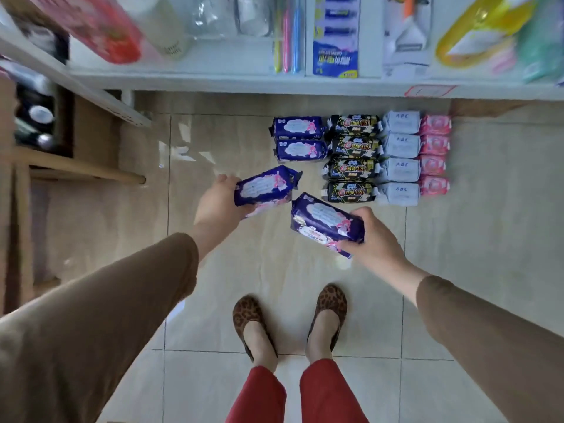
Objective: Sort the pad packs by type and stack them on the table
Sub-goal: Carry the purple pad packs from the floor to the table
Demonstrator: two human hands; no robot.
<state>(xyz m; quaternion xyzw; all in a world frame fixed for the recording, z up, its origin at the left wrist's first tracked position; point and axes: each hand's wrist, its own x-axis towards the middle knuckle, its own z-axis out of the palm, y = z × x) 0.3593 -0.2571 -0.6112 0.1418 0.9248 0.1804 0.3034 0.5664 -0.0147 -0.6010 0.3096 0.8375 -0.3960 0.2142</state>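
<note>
below the white shelf (pixel 213 82), on the tiled floor (pixel 232 132), pad packs lie in columns by type: two purple packs (pixel 299 138), then four black packs (pixel 352 158), four pale blue packs (pixel 399 158) and four pink packs (pixel 434 155), the columns touching side by side. the left hand (pixel 218 203) has its fingers wrapped round one end of a purple pack (pixel 264 187), tilted, just below the purple column. the right hand (pixel 374 236) closes thumb and fingers on another purple pack (pixel 325 222), also tilted, held apart from the first. leopard-print shoes (pixel 290 315) stand below.
</note>
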